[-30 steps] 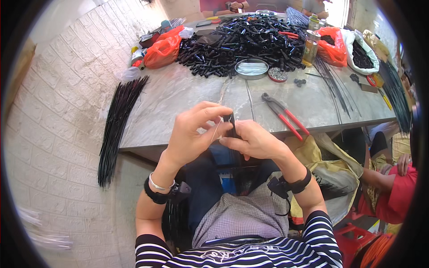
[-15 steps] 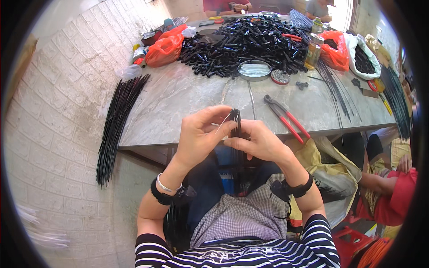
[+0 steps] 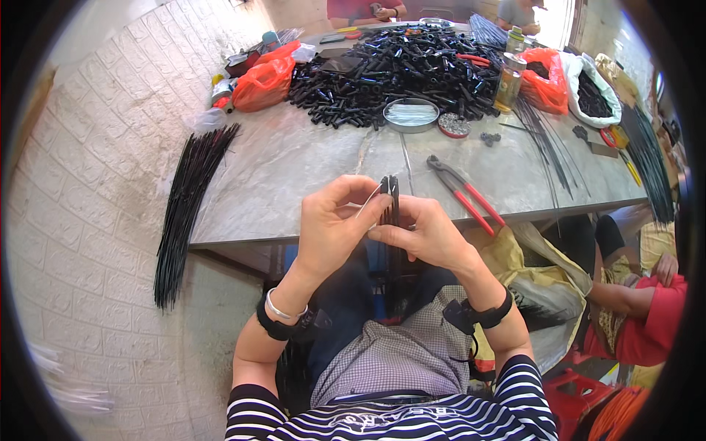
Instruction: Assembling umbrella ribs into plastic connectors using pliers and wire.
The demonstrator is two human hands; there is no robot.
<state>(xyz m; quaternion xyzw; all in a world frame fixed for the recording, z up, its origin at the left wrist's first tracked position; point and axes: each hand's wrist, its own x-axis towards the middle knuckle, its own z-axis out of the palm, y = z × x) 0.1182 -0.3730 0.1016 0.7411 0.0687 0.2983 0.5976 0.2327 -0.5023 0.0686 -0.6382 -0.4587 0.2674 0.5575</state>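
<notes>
Above my lap, in front of the table edge, both hands meet around a bundle of thin black strands [image 3: 393, 189] held upright. Its tips stick up over my fingers and its lower part hangs down between my knees. My left hand [image 3: 329, 228] pinches from the left side, with a thin white strip [image 3: 365, 206] slanting between thumb and fingers against the bundle. My right hand [image 3: 432, 234] is closed round the bundle from the right, its thumb lying across in front. On the table just beyond lie end-cutting pincers [image 3: 476, 202] with red handles.
A large heap of short black tubes [image 3: 397, 70] covers the back. Before it stand a round tin of white strips [image 3: 412, 126] and a small dish of metal bits [image 3: 454, 126]. Black strands [image 3: 193, 213] overhang the left edge. A bottle [image 3: 509, 84] stands right; a co-worker's arm [image 3: 621, 301] is close by.
The view has shifted slightly. The bundle's tips now show split into two clumps, and my left fingers have moved a little along the white strip.
</notes>
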